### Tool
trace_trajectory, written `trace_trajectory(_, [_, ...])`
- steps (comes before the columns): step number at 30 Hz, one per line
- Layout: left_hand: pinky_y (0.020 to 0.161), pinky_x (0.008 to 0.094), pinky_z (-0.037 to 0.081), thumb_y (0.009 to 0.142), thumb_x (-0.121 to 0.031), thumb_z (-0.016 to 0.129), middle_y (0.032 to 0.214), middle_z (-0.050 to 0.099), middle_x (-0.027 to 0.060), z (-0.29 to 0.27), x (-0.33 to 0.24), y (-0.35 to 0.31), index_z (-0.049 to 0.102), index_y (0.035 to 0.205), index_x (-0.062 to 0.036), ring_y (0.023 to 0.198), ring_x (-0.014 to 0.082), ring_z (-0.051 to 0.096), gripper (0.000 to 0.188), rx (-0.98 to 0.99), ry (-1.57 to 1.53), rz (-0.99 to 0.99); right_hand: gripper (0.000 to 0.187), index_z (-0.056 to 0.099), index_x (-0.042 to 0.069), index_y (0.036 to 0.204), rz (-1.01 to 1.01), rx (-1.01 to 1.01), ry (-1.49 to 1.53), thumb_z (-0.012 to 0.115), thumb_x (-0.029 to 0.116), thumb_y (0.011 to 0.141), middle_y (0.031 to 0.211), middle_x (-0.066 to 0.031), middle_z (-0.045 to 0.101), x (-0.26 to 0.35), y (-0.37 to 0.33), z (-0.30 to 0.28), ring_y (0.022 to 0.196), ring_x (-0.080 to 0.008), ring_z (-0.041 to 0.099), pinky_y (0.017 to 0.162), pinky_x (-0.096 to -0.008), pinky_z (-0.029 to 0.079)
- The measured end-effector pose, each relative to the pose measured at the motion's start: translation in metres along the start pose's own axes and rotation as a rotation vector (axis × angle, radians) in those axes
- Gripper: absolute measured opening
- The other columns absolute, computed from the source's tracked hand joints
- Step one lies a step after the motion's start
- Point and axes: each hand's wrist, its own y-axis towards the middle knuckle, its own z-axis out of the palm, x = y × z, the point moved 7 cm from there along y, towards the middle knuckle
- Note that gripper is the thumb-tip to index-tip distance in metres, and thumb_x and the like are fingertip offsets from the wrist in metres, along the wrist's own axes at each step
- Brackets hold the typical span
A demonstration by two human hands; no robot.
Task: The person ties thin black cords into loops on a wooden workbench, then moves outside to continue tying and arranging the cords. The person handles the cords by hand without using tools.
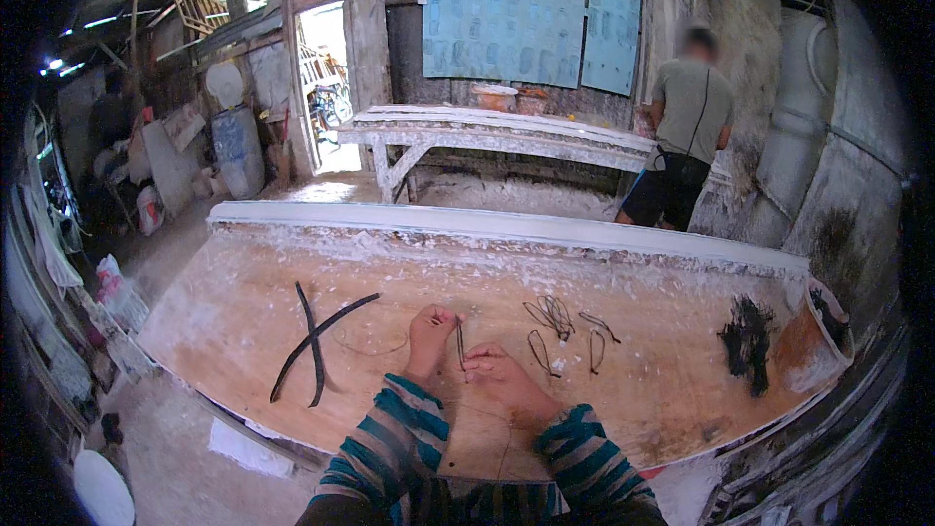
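Observation:
My left hand (431, 333) pinches the upper end of a thin dark loop of cord or wire (461, 343). At its lower end the fingers of my right hand (508, 380) close on the same loop. Several similar dark loops (552, 316) lie on the wooden tabletop (390, 429) to the right of my hands, some bunched and some apart. On the left, two black strips (314, 339) cross each other. A fine thread or wire (353, 345) curls between the strips and my left hand.
A bundle of black strands (748, 343) lies at the table's right, beside an orange container (816, 341) holding dark material. A raised white edge (506, 232) runs along the far side. Beyond stand a white-stained bench (506, 131), a person (693, 107) and a blue drum (237, 151).

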Motion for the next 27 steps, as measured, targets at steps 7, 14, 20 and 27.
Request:
trace_trajectory(7, [0.065,0.0217,0.046,0.076,0.0,0.063,0.075,0.062,0.0057,0.009,0.009,0.0,0.057,0.075,-0.0013,0.071,0.011,0.059,0.006,0.116,-0.063,-0.027,0.013,0.063,0.0,0.091,0.057,-0.002,0.095,0.063,0.008,0.08,0.103,-0.0072,0.051,0.001,0.0,-0.011,0.094,-0.0147,0.052,0.082,-0.0272,0.043])
trace_trajectory(14, [0.065,0.0227,0.046,0.079,0.001,0.06,0.076,0.062,0.0046,0.031,0.018,-0.017,0.058,0.081,0.0006,0.069,0.0102,0.057,0.003,0.283,-0.026,-0.203,0.011,0.065,0.002,0.085,0.117,-0.062,0.059,0.062,0.011,0.079,0.082,-0.0084,0.063,0.006,-0.003,-0.018,0.081,-0.021,0.058,0.075,-0.0311,0.046])
trace_trajectory(20, [0.066,0.0217,0.043,0.08,-0.004,0.061,0.077,0.06,0.0013,0.044,0.013,-0.021,0.059,0.082,-0.0019,0.073,0.0087,0.053,0.003,0.467,-0.045,-0.088,0.007,0.06,0.0,0.081,0.112,-0.412,-0.042,0.064,0.001,0.076,0.077,-0.0044,0.059,-0.025,-0.005,-0.06,0.076,-0.0121,0.057,0.068,-0.0257,0.046])
trace_trajectory(27, [0.072,0.0202,0.04,0.083,-0.01,0.061,0.081,0.057,-0.0041,0.077,-0.008,-0.071,0.059,0.086,-0.0024,0.078,0.0056,0.05,0.009,0.936,-0.075,-0.261,0.01,0.058,0.002,0.078,0.345,-0.727,-0.081,0.061,-0.004,0.071,0.066,-0.0038,0.056,-0.048,-0.017,-0.098,0.064,-0.0128,0.054,0.059,-0.0248,0.043])
